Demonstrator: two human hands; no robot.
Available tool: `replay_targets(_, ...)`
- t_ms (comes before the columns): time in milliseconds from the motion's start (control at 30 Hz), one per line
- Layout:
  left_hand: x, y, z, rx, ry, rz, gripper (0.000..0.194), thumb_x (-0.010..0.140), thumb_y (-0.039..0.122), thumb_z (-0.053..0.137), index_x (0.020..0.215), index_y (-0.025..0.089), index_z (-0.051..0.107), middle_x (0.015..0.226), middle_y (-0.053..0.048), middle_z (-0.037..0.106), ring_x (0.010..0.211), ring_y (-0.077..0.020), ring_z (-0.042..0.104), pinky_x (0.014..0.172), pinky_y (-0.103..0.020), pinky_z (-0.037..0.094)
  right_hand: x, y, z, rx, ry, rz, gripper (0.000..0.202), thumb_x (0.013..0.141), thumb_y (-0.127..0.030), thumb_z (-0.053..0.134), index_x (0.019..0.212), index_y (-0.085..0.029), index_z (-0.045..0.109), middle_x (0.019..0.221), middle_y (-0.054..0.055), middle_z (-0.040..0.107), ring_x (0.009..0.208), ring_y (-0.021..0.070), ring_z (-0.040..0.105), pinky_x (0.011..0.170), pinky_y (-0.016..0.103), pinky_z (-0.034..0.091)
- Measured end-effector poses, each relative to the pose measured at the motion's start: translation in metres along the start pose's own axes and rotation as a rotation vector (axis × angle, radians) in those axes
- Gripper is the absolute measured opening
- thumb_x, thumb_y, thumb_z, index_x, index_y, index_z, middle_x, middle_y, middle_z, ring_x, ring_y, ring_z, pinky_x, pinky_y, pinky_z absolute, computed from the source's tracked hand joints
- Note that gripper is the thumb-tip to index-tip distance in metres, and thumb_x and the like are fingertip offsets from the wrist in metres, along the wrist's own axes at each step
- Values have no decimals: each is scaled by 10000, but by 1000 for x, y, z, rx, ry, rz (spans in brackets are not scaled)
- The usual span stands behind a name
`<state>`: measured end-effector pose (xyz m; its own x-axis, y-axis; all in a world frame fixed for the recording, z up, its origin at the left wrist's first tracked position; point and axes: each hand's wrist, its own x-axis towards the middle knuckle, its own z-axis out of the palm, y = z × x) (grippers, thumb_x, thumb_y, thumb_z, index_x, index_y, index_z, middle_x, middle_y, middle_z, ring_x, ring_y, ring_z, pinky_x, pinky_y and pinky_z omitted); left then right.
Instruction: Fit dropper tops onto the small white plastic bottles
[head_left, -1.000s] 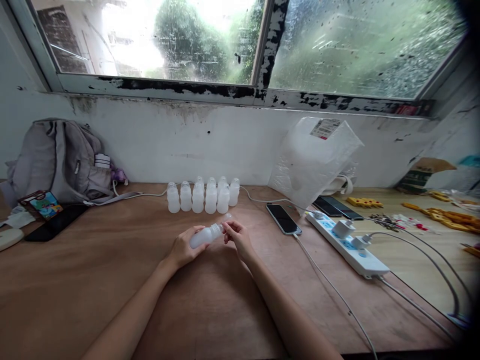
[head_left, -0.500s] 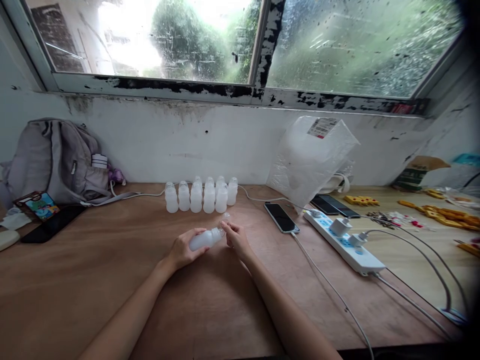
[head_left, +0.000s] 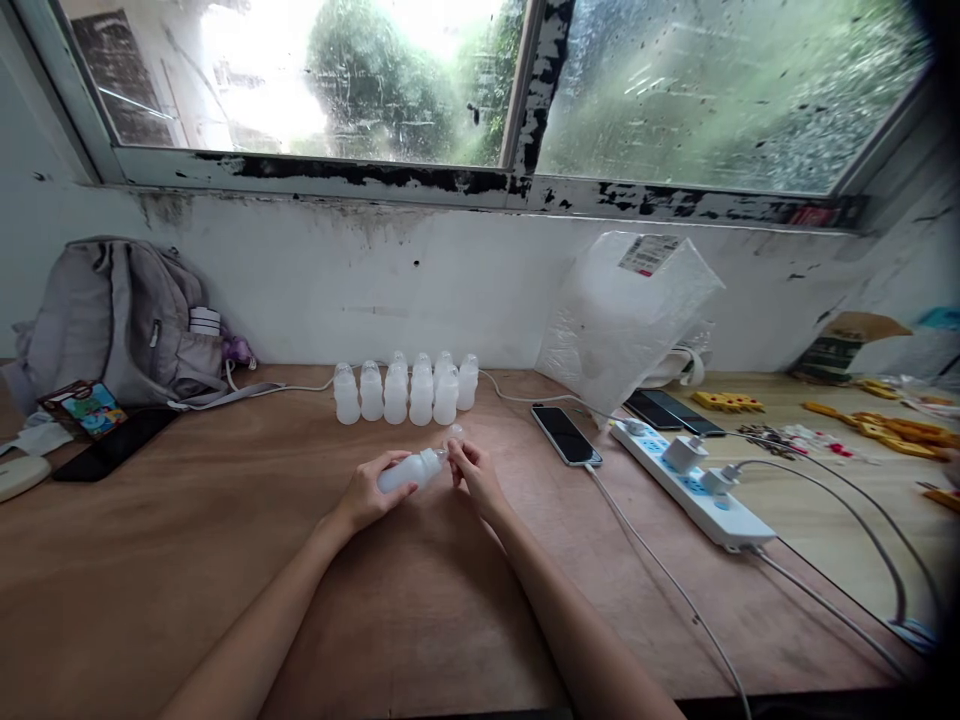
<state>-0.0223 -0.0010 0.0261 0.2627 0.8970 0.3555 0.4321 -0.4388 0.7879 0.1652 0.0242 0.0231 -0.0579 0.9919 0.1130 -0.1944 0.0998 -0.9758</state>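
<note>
My left hand [head_left: 375, 489] is wrapped round a frosted white baby bottle [head_left: 405, 474], which lies tilted with its neck toward the right. At the bottle's clear tip [head_left: 441, 455], the thumb and fingers of my right hand [head_left: 469, 467] are pinched together. A small clear cap [head_left: 455, 431] shows just above those fingertips and appears held by them; part of it is hidden. Beyond my hands, several similar bottles [head_left: 395, 394] with clear tops stand upright in a cluster near the wall.
Right of my hands lie a phone [head_left: 564, 434] on a cable and a white power strip [head_left: 694, 487] with chargers. A clear plastic bag [head_left: 607, 310] leans on the wall. At left are a grey backpack [head_left: 124, 310] and a black phone [head_left: 112, 445]. Yellow parts [head_left: 877, 428] lie far right.
My right fingertips and the clear cap have shifted slightly away from the bottle's neck, so more of its clear tip shows. The view has turned a little; my left hand keeps its hold.
</note>
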Motion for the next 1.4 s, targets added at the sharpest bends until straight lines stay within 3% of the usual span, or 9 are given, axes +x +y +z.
replay_targets(167,4,7,2,-322,-134,-171,450,699,412,558,1045,126,536,976,-85,625,869,-221,583,726,-301,466,-8,-10,10,160,-225,36,307,680,-370,610,945,-214,607,923,37,610,834,176,549,701,286,428)
replay_targets(233,2,12,5,-280,-143,-185,473,659,404,598,1040,130,543,943,-72,631,829,-219,588,701,-299,468,-10,-11,14,136,-211,17,258,684,-377,606,852,-184,637,861,42,621,828,182,544,731,298,413)
replay_targets(400,-6,32,14,-38,72,-142,445,634,370,621,1034,193,542,967,-40,618,861,-206,568,770,-313,440,-14,-12,20,114,-64,5,222,677,-393,610,722,-176,620,749,15,616,721,150,538,672,268,406)
replay_targets(567,-9,46,22,-264,-245,-315,453,693,387,549,1061,129,496,863,-66,640,745,-196,608,649,-296,480,-21,-15,23,346,-234,136,199,662,-321,632,797,-183,586,828,42,638,753,170,565,669,288,431)
replay_targets(800,-20,40,40,362,-8,-125,459,728,326,499,1136,132,419,962,-126,612,848,-269,594,712,-362,457,-23,-1,34,318,5,71,163,636,-260,656,692,-179,526,631,0,622,595,136,557,575,239,418)
replay_targets(967,-17,24,42,415,47,18,412,766,366,469,1123,175,394,981,-87,592,848,-223,587,707,-320,467,-14,-1,25,159,-76,-12,199,679,-333,623,791,-195,534,713,13,627,667,156,570,613,258,429)
replay_targets(1167,-12,14,29,619,106,128,448,705,240,561,1135,231,435,1017,-57,528,934,-219,510,783,-331,425,14,9,-21,-300,214,-332,354,773,-349,468,1106,-230,449,1022,79,561,910,202,533,804,373,408)
replay_targets(1300,-11,10,24,683,133,148,491,675,200,586,1146,218,448,992,-60,509,910,-219,490,808,-355,400,27,23,-41,-713,66,-430,447,671,-186,534,1112,-251,505,1212,66,461,1161,234,359,972,424,245)
replay_targets(1400,-10,7,22,676,143,149,496,672,193,588,1148,213,448,994,-62,508,911,-223,483,813,-362,390,28,29,-40,-656,57,-394,403,633,-138,537,1022,-242,563,1097,57,541,1087,230,430,939,418,286)
